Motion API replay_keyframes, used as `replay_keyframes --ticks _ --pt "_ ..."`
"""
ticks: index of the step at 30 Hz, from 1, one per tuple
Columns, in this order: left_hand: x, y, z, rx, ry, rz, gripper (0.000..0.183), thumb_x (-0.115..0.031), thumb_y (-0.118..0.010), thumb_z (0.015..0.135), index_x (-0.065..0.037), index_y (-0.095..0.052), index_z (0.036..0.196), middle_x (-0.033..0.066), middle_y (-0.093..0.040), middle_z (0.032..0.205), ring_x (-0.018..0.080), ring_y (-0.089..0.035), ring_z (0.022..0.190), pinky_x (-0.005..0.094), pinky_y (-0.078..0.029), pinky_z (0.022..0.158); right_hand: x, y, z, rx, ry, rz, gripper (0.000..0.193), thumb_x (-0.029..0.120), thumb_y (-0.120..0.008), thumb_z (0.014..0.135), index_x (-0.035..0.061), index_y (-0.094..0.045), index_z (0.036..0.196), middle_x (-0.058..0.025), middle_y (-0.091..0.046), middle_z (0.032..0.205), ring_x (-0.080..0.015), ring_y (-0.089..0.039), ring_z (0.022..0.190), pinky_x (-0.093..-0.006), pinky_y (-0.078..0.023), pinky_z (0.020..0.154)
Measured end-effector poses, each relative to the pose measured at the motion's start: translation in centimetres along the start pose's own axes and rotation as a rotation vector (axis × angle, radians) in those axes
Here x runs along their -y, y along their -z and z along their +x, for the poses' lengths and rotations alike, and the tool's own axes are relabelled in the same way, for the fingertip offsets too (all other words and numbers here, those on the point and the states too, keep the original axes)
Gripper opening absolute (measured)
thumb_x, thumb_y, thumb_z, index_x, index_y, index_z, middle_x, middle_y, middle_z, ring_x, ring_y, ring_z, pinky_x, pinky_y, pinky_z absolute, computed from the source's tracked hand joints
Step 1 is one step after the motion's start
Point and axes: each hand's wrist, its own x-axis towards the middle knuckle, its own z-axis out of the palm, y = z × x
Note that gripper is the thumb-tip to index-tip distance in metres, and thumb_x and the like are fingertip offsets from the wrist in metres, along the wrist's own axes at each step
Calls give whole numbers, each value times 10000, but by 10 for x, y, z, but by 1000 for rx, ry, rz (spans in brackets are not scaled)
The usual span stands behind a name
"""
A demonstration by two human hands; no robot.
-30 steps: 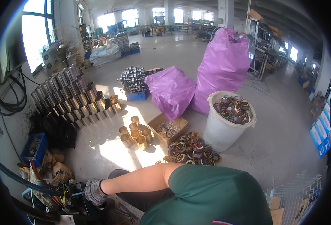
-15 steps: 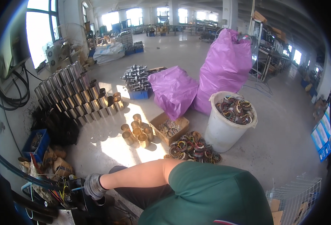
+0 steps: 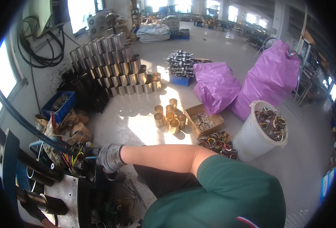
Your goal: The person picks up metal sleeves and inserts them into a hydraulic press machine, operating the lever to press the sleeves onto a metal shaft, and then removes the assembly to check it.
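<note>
My right arm, in a short green sleeve, reaches across to the lower left. My right hand (image 3: 111, 157), in a grey ribbed glove, is at a dark machine part beside a bundle of coloured wires (image 3: 73, 159). A blue rod-like piece (image 3: 92, 157) sticks out next to the glove, and a shiny round rim (image 3: 111, 176) shows just under it. The fingers are hidden. At the lower left edge my left hand (image 3: 31, 209), dark-gloved and in shadow, is beside a dark metal cylinder (image 3: 55, 204) on the machine. Its fingers cannot be made out.
A metal machine block (image 3: 67, 193) stands at lower left. Stacked metal sleeves (image 3: 114, 70) line the left wall; several brass-coloured ones (image 3: 174, 126) stand on the floor. Beyond my arm are wound coils (image 3: 219, 143), a carton (image 3: 213, 131), a white bucket (image 3: 248, 138) and purple bags (image 3: 267, 78).
The view has swung left and down, so the scene sits further right and higher. More of the machine, its cylinder and my left hand now show. My right hand stays by the wires.
</note>
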Motion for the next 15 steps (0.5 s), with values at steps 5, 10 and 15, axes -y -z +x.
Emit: replay_keyframes --ticks 5,10,15 --pt "-33 35 16 200 561 -517 790 -451 -800 861 23 -476 1404 221 -657 1259 326 -660 1085 394 -528 966 11 68 72 -542 -27 60 236 267 -627 872 67 -724 952 -182 -727 901 -374 -709 874 -493 -561 789" --pt "-68 60 22 156 663 -369 816 -547 -852 776 29 -573 1283 214 -693 1212 364 -668 1129 408 -515 999 -5 102 160 -861 44 100 413 454 -731 881 125 -686 1127 -150 -729 1111 -341 -702 1020 -456 -543 897" --pt "-102 78 40 291 664 -234 741 -597 -817 763 -50 -618 1222 227 -718 1154 404 -688 1097 465 -529 953 2 125 191 -719 -203 -64 611 656 -544 960 211 -658 1363 -170 -685 1292 -368 -657 1166 -444 -504 1026"
